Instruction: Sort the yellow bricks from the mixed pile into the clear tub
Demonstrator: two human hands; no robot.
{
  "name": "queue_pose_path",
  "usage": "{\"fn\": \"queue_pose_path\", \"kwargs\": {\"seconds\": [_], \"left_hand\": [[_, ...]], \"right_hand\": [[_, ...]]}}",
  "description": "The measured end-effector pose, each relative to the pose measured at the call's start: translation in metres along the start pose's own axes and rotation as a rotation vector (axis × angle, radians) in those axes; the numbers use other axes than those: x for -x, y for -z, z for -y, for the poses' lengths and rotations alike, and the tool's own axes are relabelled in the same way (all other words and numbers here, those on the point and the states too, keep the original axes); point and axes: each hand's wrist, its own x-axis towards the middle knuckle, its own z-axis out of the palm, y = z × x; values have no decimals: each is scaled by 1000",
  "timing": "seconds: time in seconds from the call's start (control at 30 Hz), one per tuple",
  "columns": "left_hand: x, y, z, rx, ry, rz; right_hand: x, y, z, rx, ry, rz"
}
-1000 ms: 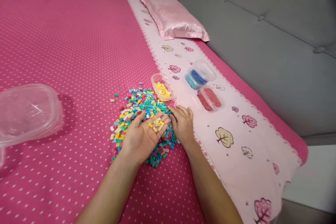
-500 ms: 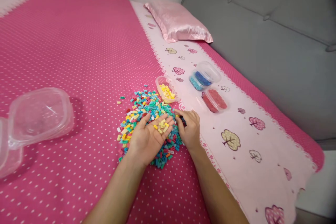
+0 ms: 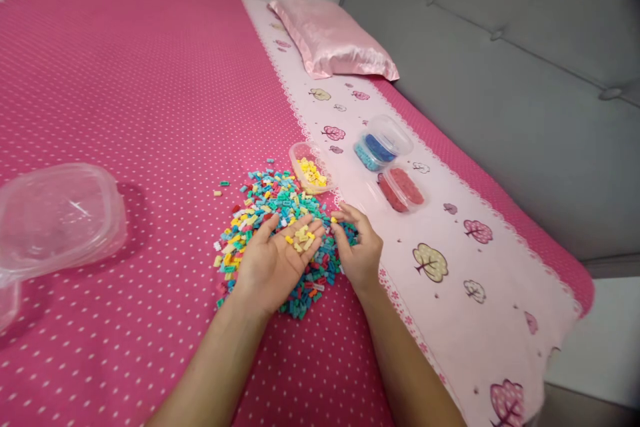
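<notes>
The left hand (image 3: 267,267) is palm up over the heap, fingers extended and slightly cupped, with the thumb spread away. A small cluster of yellow bricks (image 3: 303,237), pale and deeper in shade, lies loose on its fingers—carried, not gripped.

The right hand (image 3: 361,253) is just beside it, above the heap's right edge. Its thumb and forefinger are nearly together at the tips, with a single yellow brick (image 3: 334,219) between them; the other fingers are loosely bent.

The heap of mixed bricks (image 3: 283,195) lies beneath and around the hands on a pink dotted bedspread (image 3: 150,113). Blue, green, yellow, red and white pieces are noted; a few lie apart at its far left side.

A clear tub (image 3: 295,159) holding more yellow bricks stands at the heap's far edge. To its right, on the pale printed band, are containers of blue pieces (image 3: 379,147) and red pieces (image 3: 407,185). Clear plastic containers (image 3: 55,220) are at far left—well apart from the hands. A satin pillow (image 3: 333,37) lies beyond.
</notes>
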Motion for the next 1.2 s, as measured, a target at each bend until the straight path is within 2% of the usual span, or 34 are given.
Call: {"fn": "queue_pose_path", "kwargs": {"seconds": [0.27,0.43,0.5,0.57,0.63,0.77,0.87,0.93,1.03,1.13,1.2], "left_hand": [[-1,3,-1,42,14,66],[-1,2,0,39,7,23],[0,1,0,23,6,12],[2,-2,0,9,-10,6],[5,-6,1,-7,-48,10],[11,-17,12,-38,-211,-4],[14,-21,28,-127,-349,-13],[16,-18,40,-277,-417,-2],[19,-12,55,-635,-580,15],[23,-5,62,-987,-732,76],[26,-2,61,-1114,-790,134]], "right_hand": [[7,-2,24,-72,101,173],[4,1,19,-30,61,67],[4,3,19,-39,20,61],[5,3,23,-103,-66,83],[9,2,32,-248,-217,114],[19,-5,58,-744,-573,168],[20,-10,75,-1080,-757,147],[19,-11,83,-1207,-843,113],[17,-11,87,-1283,-961,93],[19,-10,86,-1318,-1050,95],[19,-9,83,-1331,-1078,98]]}}
